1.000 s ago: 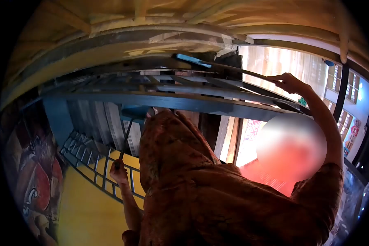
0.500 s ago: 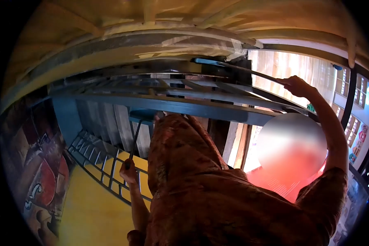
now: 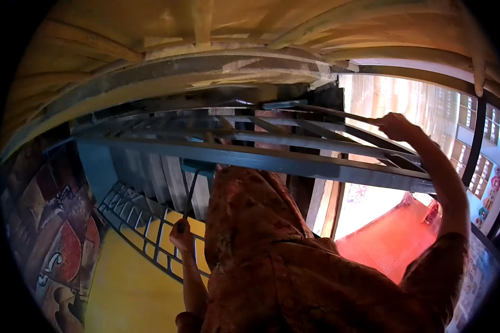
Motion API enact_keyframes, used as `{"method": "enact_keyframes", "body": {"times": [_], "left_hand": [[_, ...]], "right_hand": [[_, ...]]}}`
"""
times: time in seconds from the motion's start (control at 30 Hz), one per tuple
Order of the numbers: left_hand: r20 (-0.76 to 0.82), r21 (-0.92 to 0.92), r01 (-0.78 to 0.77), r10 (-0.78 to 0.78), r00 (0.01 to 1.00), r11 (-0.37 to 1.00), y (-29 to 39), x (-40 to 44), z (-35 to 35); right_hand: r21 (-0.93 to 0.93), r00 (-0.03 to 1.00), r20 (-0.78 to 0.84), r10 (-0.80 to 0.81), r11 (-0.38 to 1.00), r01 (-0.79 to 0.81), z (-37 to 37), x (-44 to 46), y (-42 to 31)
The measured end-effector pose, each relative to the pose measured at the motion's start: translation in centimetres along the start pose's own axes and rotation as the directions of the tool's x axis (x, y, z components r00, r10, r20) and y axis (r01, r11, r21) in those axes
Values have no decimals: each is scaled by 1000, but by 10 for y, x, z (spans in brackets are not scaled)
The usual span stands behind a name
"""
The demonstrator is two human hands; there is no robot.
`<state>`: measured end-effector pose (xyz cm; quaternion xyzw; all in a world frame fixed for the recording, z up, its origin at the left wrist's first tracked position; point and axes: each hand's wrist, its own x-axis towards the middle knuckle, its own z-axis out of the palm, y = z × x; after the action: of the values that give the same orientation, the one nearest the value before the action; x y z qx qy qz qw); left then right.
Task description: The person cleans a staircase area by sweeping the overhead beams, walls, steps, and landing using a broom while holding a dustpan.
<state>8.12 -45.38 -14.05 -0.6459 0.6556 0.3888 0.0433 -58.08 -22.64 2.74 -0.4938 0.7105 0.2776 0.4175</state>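
Observation:
My right hand (image 3: pixel 399 127) is raised at the upper right, its fingers closed round the handle of a long brush (image 3: pixel 339 112). The brush's blue head (image 3: pixel 284 104) lies close under the curved ceiling edge, above the metal truss (image 3: pixel 272 158). Lower left, my left hand (image 3: pixel 182 233) is closed round a thin dark handle (image 3: pixel 191 195). This handle runs up to a flat teal piece (image 3: pixel 199 167) just below the truss beam, partly hidden by the beam and my clothing.
A yellow surface (image 3: pixel 133 283) with a ladder-like metal frame (image 3: pixel 144 236) is at lower left. A painted mural panel (image 3: pixel 61 238) stands at far left. Wooden ceiling beams (image 3: pixel 203 25) run overhead. A red surface (image 3: pixel 386 238) and shelving (image 3: pixel 478 166) show at right.
The brush head has moved right and down, nearer the truss, with my right hand slightly lower. My left hand has shifted right in view. A blurred round patch at right is gone.

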Motion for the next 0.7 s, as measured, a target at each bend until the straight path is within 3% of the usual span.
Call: {"method": "enact_keyframes", "body": {"times": [0.1, 0.13, 0.23, 0.37, 0.5, 0.57, 0.63, 0.7], "left_hand": [[-58, 25, -85, 86, 995, 996, -4, 3, 2], [-50, -66, -39, 36, 998, 997, -5, 4, 1], [23, -66, 50, -48, 999, 997, 6, 5, -6], [-42, -132, 8, -14, 999, 991, -8, 8, 4], [-50, -181, 25, -34, 998, 983, -5, 2, 3], [-39, -216, 72, -82, 996, 974, 2, 0, 0], [-44, -83, -20, 17, 999, 996, 15, -4, -5], [-60, -99, -29, 23, 998, 995, 10, -7, -5]], "right_hand": [[60, 996, 52, 66, 996, -70, -9, 12, -22], [52, 998, 32, 60, 997, -62, -13, 5, -18], [26, 999, 9, 50, 998, -51, -33, -28, -14], [71, 987, 96, 131, 988, -138, -41, -60, -10], [-130, 972, 134, 191, 976, -174, -34, -45, -13], [-126, 991, 58, 124, 985, -116, -24, -26, -9], [27, 995, -95, -10, 1000, 12, -10, 3, -7], [88, 997, -75, 33, 996, -27, -19, 12, -29]]}}
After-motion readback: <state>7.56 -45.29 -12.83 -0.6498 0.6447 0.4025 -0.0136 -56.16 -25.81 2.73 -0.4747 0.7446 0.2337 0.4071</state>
